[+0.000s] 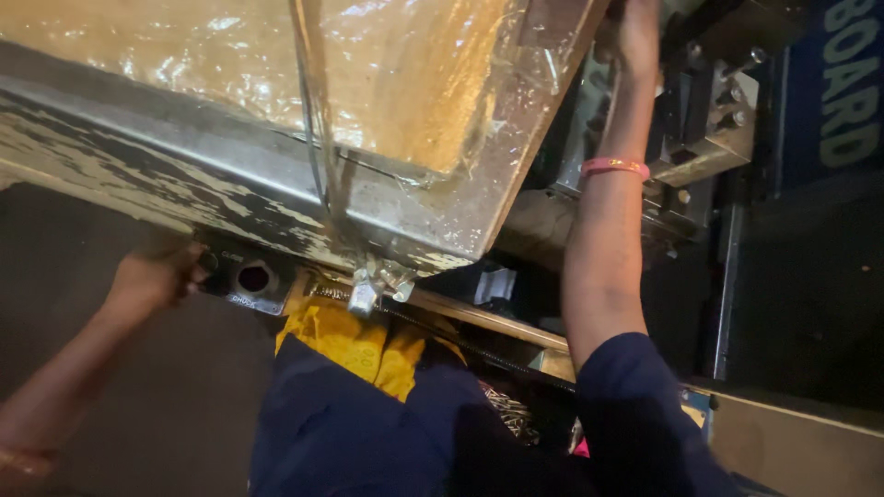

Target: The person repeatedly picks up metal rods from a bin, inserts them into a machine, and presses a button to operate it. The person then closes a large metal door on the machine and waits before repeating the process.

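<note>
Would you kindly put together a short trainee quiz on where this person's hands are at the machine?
1. True or false: the left hand rests at the small control box under the worn table edge.
2. What is on the wrist of the right hand? A) a pink band B) a watch C) nothing
3. Fill in: the sheet over the table top is clear ____.

Key: 1 true; 2 A; 3 plastic.
</note>
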